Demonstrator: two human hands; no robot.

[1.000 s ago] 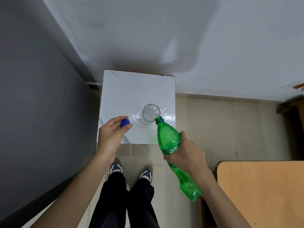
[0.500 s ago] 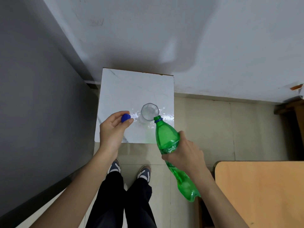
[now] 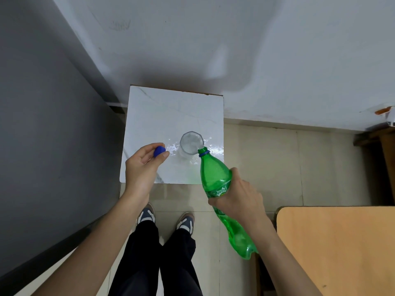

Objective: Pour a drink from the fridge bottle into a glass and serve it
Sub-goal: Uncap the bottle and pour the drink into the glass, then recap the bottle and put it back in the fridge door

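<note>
A clear faceted glass (image 3: 190, 143) stands upright on a small white marble-top table (image 3: 162, 116). My right hand (image 3: 237, 197) grips the middle of a green Sprite bottle (image 3: 214, 178), uncapped and tilted, its mouth at the glass's near right rim. My left hand (image 3: 143, 167) holds the blue bottle cap (image 3: 159, 151) between thumb and fingers, just left of the glass above the table. Wet shiny patches lie on the tabletop around the glass.
A dark grey surface (image 3: 42, 124) rises along the left. A white wall (image 3: 235, 50) stands behind the table. A light wooden tabletop (image 3: 337, 248) fills the bottom right. My legs and shoes (image 3: 166, 218) stand on the tiled floor below the small table.
The bottle has tipped a little further, its mouth staying at the glass rim. My left hand with the cap has barely shifted. The view has drifted slightly.
</note>
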